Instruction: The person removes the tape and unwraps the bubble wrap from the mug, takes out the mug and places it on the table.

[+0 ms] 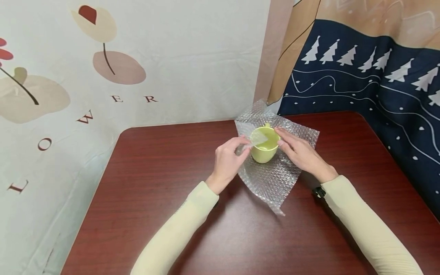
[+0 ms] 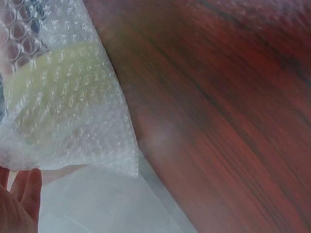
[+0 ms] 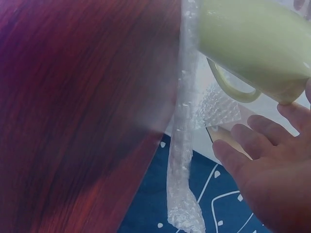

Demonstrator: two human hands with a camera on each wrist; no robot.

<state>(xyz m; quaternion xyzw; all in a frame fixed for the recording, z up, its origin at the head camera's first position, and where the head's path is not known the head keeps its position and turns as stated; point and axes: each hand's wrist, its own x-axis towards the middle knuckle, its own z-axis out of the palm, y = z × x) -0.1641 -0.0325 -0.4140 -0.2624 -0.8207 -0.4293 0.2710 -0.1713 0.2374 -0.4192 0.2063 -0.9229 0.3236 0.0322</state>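
**Yellow-green cup (image 1: 264, 154), red-brown table (image 1: 165, 191)**

Your cup is one pale shade inside and out. Under the cup, your wrap (image 1: 269, 185) is clear and silvery, dimpled with round bubbles. Behind and left of the cup, a whitish curtain (image 1: 206, 57) has beige and dusty-pink blooms and dark red letters; right of the cup, a navy cloth (image 1: 357, 86) has white trees, lines and dots. Your sleeves (image 1: 182, 229), nearer than the cup, are pale cream.
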